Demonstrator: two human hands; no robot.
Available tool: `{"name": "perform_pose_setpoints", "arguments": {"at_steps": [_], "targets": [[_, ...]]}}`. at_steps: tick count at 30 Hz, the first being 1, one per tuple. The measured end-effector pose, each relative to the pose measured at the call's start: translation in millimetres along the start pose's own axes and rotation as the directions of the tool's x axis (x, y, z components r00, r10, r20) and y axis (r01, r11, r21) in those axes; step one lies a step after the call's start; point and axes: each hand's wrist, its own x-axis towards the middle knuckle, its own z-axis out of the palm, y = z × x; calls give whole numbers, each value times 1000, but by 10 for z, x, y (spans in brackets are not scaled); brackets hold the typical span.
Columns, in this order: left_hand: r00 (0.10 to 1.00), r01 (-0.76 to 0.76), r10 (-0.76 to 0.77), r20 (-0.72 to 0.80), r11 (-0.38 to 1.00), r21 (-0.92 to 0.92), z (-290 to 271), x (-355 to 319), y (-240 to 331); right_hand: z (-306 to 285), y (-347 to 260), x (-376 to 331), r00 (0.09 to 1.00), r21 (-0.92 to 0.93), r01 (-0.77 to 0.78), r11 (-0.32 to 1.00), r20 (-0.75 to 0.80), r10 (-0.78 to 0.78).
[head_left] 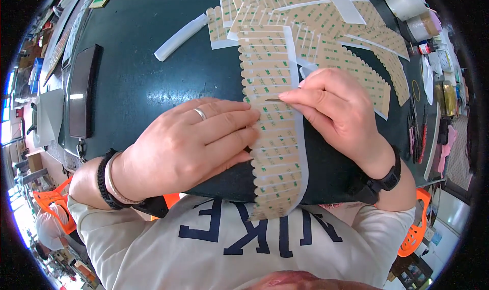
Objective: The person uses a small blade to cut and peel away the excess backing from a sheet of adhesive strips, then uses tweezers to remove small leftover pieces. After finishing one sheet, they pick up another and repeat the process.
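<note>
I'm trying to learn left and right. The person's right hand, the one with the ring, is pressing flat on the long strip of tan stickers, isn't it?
Not quite. In the head view, the left hand wears the ring and presses the long strip of tan stickers. The right hand pinches it.

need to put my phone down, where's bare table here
Bare dark green table lies between the black flat device, the white plastic bar and the left hand. The far right is crowded with tan scalloped tape sheets, rolls and hand tools.
</note>
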Motion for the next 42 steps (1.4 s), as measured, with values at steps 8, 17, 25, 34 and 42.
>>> {"name": "perform_pose_setpoints", "arguments": {"at_steps": [8, 17, 25, 34, 42], "targets": [[999, -49, 50, -8, 998, 29, 3, -7, 17, 7, -3, 3, 1000, 22, 25, 999, -3, -25], [999, -43, 43, 3, 999, 10, 2, -9, 11, 9, -10, 15, 1000, 12, 13, 1000, 10, -13], [999, -26, 26, 24, 1000, 0, -4, -12, 14, 36, 24, 27, 998, 11, 55, 998, -16, -54], [1000, -5, 5, 31, 1000, -9, -15, -8, 17, 14, 18, 29, 998, -30, 64, 997, -8, -64], [999, 1, -1, 43, 1000, -9, -30, -4, 29, -7, 2, 33, 998, -51, 63, 997, -3, -63]]}}
